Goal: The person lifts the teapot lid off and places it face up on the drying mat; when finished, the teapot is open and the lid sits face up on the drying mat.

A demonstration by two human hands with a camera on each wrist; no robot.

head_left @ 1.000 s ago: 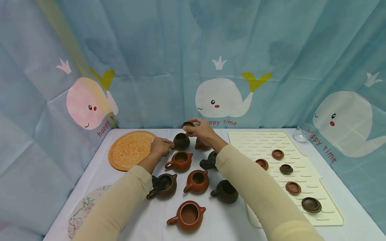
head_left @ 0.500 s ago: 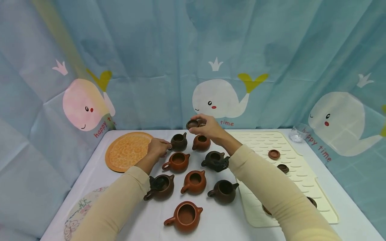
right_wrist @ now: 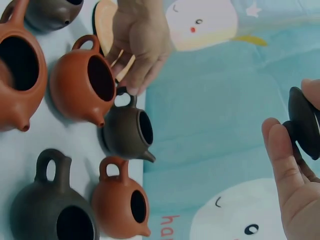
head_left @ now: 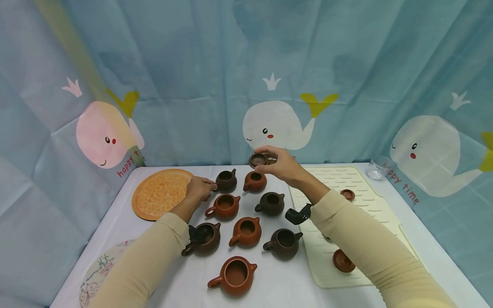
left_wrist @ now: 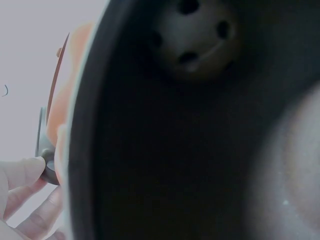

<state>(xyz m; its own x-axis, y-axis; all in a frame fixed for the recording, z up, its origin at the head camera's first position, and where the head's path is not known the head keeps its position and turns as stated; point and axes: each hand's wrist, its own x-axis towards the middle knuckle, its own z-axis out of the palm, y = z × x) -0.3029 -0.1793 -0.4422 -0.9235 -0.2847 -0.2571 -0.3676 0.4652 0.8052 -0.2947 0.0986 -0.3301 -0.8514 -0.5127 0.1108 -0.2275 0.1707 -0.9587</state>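
My left hand pinches the handle of a small dark teapot at the back of the table. That teapot is lidless in the right wrist view. My right hand holds a dark teapot lid in the air, its underside facing the head camera, above and behind a small red-brown teapot. The lid is between thumb and fingers in the right wrist view. A large dark teapot interior with strainer holes fills much of the left wrist view, where the pinching fingers show at left.
Several lidless teapots stand below the hands, including a red one and a dark one. At right, a cream ribbed mat bears lids, partly hidden by my sleeve. A round orange mat lies left; a clear cup stands far right.
My right hand has carried the lid rightward from above the small dark teapot, and its underside has tipped toward the head camera. My left hand stays at that teapot's handle.
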